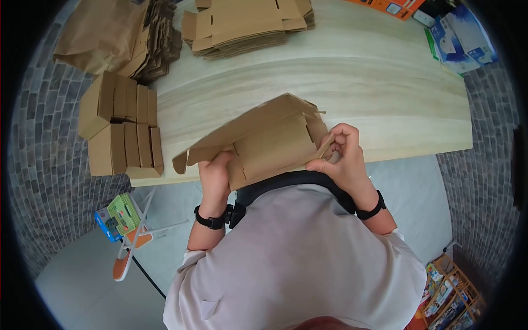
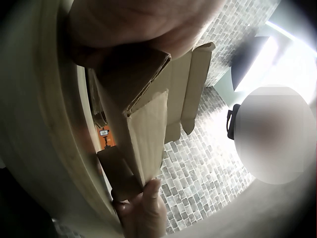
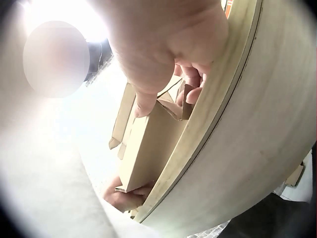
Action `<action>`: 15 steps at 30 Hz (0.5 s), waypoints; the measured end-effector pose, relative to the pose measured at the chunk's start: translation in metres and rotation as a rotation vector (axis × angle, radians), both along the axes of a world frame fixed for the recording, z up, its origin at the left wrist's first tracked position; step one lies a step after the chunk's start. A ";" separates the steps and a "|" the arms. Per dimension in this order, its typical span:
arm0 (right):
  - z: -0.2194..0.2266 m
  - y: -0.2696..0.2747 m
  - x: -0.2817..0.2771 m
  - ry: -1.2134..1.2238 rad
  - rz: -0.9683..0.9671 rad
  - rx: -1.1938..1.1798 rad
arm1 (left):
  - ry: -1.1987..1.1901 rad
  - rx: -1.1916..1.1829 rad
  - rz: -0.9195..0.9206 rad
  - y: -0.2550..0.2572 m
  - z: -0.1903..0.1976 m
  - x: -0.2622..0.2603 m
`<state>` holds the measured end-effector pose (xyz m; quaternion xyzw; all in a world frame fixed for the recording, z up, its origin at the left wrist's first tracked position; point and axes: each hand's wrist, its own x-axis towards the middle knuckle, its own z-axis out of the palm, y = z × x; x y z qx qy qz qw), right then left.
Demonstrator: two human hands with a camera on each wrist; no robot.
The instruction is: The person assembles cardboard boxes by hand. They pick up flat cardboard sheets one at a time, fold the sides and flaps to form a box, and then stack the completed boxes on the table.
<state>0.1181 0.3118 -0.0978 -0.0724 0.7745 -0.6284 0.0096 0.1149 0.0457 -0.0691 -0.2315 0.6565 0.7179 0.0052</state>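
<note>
A partly folded brown cardboard box (image 1: 275, 146) is held at the table's front edge, its long lid flap raised on the far side. The left hand (image 1: 215, 175) grips its left end, thumb over the inner side wall. At the right end the right hand (image 1: 345, 159) pinches a small end flap between thumb and fingers. In the left wrist view the box's long front wall (image 2: 146, 134) runs between both hands. The right wrist view shows the right thumb on the top edge of the box (image 3: 153, 144), with fingers bent behind the end flap.
Flat cardboard blanks (image 1: 247, 25) are stacked at the back of the table (image 1: 385, 99). Folded boxes (image 1: 124, 148) stand at the left, with a brown paper bag (image 1: 99, 36) and more cardboard behind. Blue-white packages (image 1: 462, 41) lie at the back right.
</note>
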 end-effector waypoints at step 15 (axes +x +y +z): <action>0.005 -0.008 -0.002 0.270 -0.059 0.168 | 0.036 0.019 0.097 -0.006 -0.009 0.008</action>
